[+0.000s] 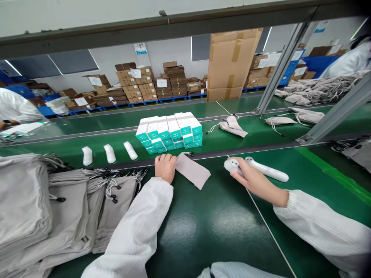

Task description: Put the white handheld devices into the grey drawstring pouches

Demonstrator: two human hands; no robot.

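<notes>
at your far left a pouch pile (34, 200) lies flat on the table (208, 224), cords trailing toward you; by the look of it, plenty of pouches are unused. just past it, three bare units (109, 153) lie in a row on the belt (72, 148), apart from each other, none in a pouch.

in the middle of the belt stands a block of boxes (169, 131), white with teal ends, stacked close. whether they are filled cannot be told.

your left hand (165, 166) sits just below the boxes, knuckles up and fingers curled shut on the left end of one grey pouch (193, 170). that pouch lies flat on the table, slanting away to the right, and looks empty.

your right hand (249, 179) is closed around a white device (268, 171) near its round head, and the long handle points right, low over the table. the device is near the pouch but apart from it, so i'd judge this piece is barely begun: device out, pouch not opened.

beyond, on the far belt, two loose pouches (233, 126) lie with cords out, and further right is a heap (313, 90) of more. a co-worker's sleeve shows at each edge.
</notes>
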